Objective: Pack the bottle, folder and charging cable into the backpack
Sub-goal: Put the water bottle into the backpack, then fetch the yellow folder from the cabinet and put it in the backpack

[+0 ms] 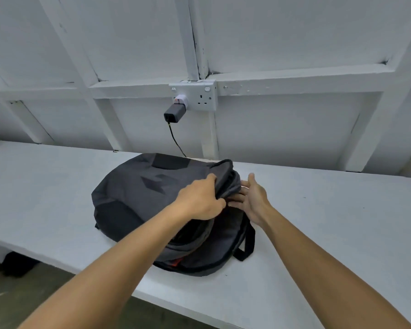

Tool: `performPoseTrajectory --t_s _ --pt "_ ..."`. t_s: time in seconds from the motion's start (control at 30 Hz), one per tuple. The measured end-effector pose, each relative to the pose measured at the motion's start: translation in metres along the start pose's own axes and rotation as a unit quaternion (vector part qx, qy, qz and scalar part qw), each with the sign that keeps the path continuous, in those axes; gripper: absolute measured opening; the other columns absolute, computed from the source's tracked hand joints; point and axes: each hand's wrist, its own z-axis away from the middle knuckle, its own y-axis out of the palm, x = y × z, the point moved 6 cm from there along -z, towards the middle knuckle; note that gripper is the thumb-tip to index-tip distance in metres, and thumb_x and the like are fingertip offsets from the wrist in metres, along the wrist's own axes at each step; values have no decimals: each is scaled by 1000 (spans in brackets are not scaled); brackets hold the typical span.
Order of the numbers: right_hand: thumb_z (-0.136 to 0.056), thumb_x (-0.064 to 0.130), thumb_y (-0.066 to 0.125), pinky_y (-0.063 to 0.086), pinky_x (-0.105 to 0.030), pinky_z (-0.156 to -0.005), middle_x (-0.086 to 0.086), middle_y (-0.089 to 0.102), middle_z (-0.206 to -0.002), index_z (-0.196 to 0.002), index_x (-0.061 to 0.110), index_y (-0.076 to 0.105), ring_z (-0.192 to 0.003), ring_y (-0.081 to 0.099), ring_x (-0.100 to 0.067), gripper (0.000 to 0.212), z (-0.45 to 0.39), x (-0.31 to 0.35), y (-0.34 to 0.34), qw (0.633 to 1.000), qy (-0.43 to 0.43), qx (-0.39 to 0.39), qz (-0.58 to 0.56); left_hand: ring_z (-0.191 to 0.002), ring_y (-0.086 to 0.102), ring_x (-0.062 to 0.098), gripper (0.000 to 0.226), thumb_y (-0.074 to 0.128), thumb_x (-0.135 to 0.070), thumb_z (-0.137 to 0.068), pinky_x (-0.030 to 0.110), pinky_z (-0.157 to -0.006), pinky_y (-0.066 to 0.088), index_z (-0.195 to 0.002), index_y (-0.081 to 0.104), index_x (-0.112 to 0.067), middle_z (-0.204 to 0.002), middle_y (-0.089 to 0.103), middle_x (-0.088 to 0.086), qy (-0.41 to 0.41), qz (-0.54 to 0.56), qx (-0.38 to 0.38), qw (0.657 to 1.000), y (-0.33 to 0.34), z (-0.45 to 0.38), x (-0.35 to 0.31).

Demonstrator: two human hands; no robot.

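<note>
A dark grey backpack [142, 193] lies flat on the white table [330, 222], its opening towards the right. My left hand [199, 200] grips the upper flap of the backpack at the opening and lifts it. My right hand [253, 198] is at the mouth of the opening, fingers spread and pointing into it. Something white shows just under my right fingers at the opening, too hidden to name. A dark charger [174, 112] sits in the wall socket [193, 95], and its black cable [176, 141] runs down behind the backpack. No bottle or folder is visible.
A white panelled wall stands right behind the table. The backpack's black strap [247, 243] loops out on the table at its near right. A dark object [19, 264] lies on the floor under the table's left end. The table's near edge runs diagonally across the lower frame.
</note>
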Motion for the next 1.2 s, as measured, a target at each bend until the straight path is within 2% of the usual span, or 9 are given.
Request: performPoseTrajectory --t_s 0.07,0.17,0.27,0.37,0.5,0.6,0.77,0.97,1.2 --pt "-99 55 32 55 -42 -77 -15 69 -104 -111 8 61 -97 66 -30 56 7 8 -10 1000 6 2 2 -143 30 30 85 61 -46 -90 46 -111 36 -156 11 -23 -160 22 8 28 3 38 999 34 -2 -11" --pt "-91 41 61 53 -33 -78 -5 70 -105 -112 12 64 -101 65 -23 36 11 11 -18 992 -7 4 125 -151 -15 26 100 59 -45 -92 55 -121 10 -156 -14 -21 -164 -21 5 47 1 77 996 77 -4 -20" --pt "-88 25 67 50 -24 -72 1 64 -107 -123 12 57 -93 63 -13 38 10 6 -24 971 -32 -15 236 -146 -31 27 102 57 -41 -94 59 -120 0 -154 -21 -19 -159 -34 7 36 -41 86 995 108 -8 -17" --pt "-91 25 63 50 -26 -83 -3 60 -121 -133 15 49 -97 58 -15 46 8 -3 -25 954 -34 -20 297 -144 -34 28 101 55 -40 -94 61 -119 -2 -153 -23 -18 -157 -37 9 34 -61 77 995 122 -9 -14" --pt "-90 34 64 48 -31 -93 -5 54 -134 -139 17 44 -109 55 -20 56 5 -2 -25 943 -42 -24 329 -146 -30 27 102 55 -47 -94 60 -120 -1 -154 -21 -16 -159 -33 8 22 -44 82 995 114 -8 -16" --pt "-88 45 62 48 -39 -99 -4 52 -132 -142 21 42 -115 54 -21 62 14 18 -41 925 -72 -54 370 -151 -15 27 99 52 -58 -92 57 -121 8 -157 -9 -14 -165 -15 9 18 1 33 999 87 -14 -30" --pt "-95 36 56 48 -33 -96 -2 52 -132 -137 20 47 -114 55 -19 46 67 70 -131 893 -140 -196 380 -153 2 24 80 50 -53 -96 44 -121 20 -155 15 -11 -166 6 10 179 -5 -65 982 57 -39 -124" --pt "-96 32 53 51 -37 -96 1 53 -130 -133 23 49 -111 56 -17 39 213 119 -292 823 -170 -399 368 -152 12 21 66 48 -43 -100 41 -117 27 -154 22 -15 -165 14 4 388 1 -23 921 93 0 -304" --pt "-97 32 51 50 -36 -91 5 49 -126 -134 23 48 -98 58 -11 38 492 121 -460 696 -166 -600 356 -144 34 24 64 48 -41 -101 36 -114 33 -154 21 -17 -163 21 5 592 -7 54 804 172 164 -542"
